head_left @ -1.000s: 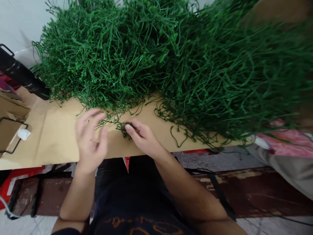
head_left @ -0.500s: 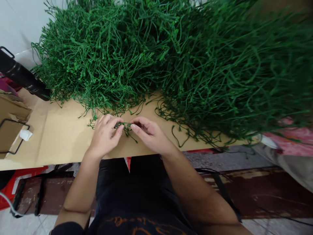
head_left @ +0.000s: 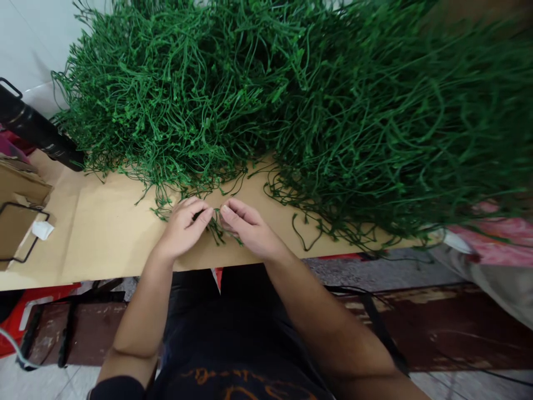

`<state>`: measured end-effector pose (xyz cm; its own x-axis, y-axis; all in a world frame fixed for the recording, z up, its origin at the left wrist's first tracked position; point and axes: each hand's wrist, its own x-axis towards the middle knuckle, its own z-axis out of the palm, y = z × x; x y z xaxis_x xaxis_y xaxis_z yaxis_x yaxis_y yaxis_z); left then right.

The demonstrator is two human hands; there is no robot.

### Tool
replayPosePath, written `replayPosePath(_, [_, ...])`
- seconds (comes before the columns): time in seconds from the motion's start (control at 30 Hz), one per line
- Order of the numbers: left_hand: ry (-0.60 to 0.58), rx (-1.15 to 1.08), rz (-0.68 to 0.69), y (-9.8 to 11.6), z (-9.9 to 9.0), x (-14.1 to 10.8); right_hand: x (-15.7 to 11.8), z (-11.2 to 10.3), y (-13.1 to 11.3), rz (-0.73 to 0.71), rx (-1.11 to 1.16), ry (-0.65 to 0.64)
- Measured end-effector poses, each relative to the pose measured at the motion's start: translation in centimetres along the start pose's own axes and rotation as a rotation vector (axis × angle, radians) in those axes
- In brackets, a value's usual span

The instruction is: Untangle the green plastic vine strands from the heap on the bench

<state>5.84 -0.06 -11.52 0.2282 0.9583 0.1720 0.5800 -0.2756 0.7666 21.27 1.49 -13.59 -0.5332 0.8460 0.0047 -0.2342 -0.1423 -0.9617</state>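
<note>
The sprig (head_left: 216,232) was at the centre of the frame, just below the middle, between the two hands and over the cardboard (head_left: 112,233). It was a small tangle of thin, cord-like stems, dark green and slightly glossy, some curving and some fairly straight. Several ends splayed down toward the near edge of the cardboard, and a few brighter green tips showed beneath the right hand (head_left: 246,226). Fingers covered much of it, so its full shape could not be told.

The left hand (head_left: 184,229) had its thumb and forefinger closed on the sprig's upper part, the other fingers curled behind. The right hand pinched it from the other side, thumb against forefinger, the fingertips of both hands nearly meeting.

The pile (head_left: 200,100) of similar stems, with small forked, lighter green tips, filled the top of the frame, brighter at upper left and darker, blurred at far right. Loose stems trailed from its lower edge beside the left hand. The bottle (head_left: 39,130), black, leaned at upper left, near the pile.
</note>
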Motion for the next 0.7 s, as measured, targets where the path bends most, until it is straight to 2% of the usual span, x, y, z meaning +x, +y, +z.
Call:
replayPosePath(0.1, [-0.056, -0.265, -0.027, -0.2, 0.2, 0.1, 0.1, 1.0, 0.0, 0.105, 0.299, -0.021])
replayPosePath(0.17, [-0.047, -0.443, -0.058, 0.0, 0.3, 0.1, 0.3, 1.4, -0.1, 0.128, 0.443, -0.041])
replayPosePath(0.23, [0.027, -0.622, -0.063, 0.2, 0.2, -0.1, 0.6, 1.5, -0.4, 0.108, 0.526, -0.035])
replayPosePath(0.37, [0.243, -0.884, -0.047, 0.3, -0.2, -0.3, 1.1, 0.6, -1.4, 0.013, 0.506, 0.138])
replayPosePath(0.43, [0.268, -0.883, -0.061, 0.1, -0.2, -0.4, 1.1, 0.4, -1.8, 0.008, 0.431, 0.144])
replayPosePath(0.6, [0.120, -0.603, -0.050, -0.3, 0.3, -0.1, 0.9, 1.3, -1.8, -0.038, 0.113, 0.118])
replayPosePath(0.7, [0.104, -0.451, -0.012, -0.6, 0.6, 0.0, 0.8, 1.4, -1.6, -0.010, -0.045, 0.097])
